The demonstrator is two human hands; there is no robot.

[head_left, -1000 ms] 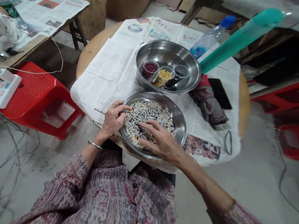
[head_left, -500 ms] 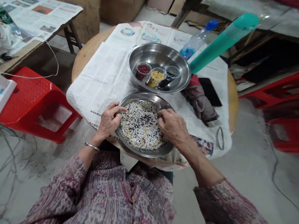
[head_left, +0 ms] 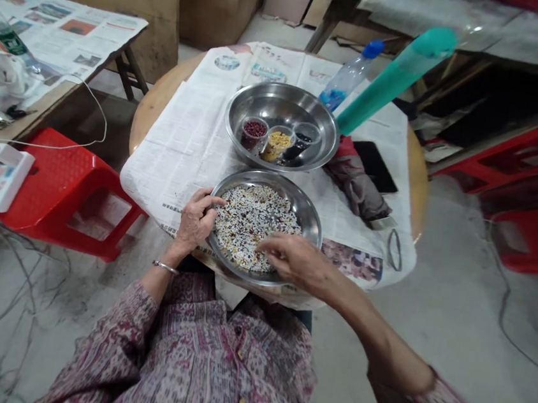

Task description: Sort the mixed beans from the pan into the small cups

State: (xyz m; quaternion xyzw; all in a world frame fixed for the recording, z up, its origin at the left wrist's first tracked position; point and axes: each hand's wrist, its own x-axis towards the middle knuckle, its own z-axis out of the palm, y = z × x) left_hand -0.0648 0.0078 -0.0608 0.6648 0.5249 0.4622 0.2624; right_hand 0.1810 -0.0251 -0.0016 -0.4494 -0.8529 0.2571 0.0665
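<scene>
A steel basin [head_left: 313,222] near the table's front edge holds mixed grains [head_left: 243,215], mostly white, with black, yellow and dark red ones among them. My left hand [head_left: 194,220] grips its left rim, thumb outside and index finger reaching over the edge. Over the right front part of the grains is my right hand [head_left: 297,259], its fingertips bunched together at the surface; whatever they pinch is too small to see. Behind stands a second steel basin [head_left: 284,97] with clear cups of red beans [head_left: 255,128], yellow kernels [head_left: 279,141] and black grains [head_left: 306,132].
Newspaper [head_left: 175,134] covers the round table. Right of the rear basin are a blue-capped bottle [head_left: 349,75], a tall green tube [head_left: 397,80], a folded umbrella [head_left: 360,185] and a dark phone [head_left: 376,165]. A red stool [head_left: 65,173] with a power strip [head_left: 4,180] stands left.
My right hand has left the basin's right side and moved left and toward me over the grains. The grains have spread differently, baring some metal at right. My left hand keeps its hold.
</scene>
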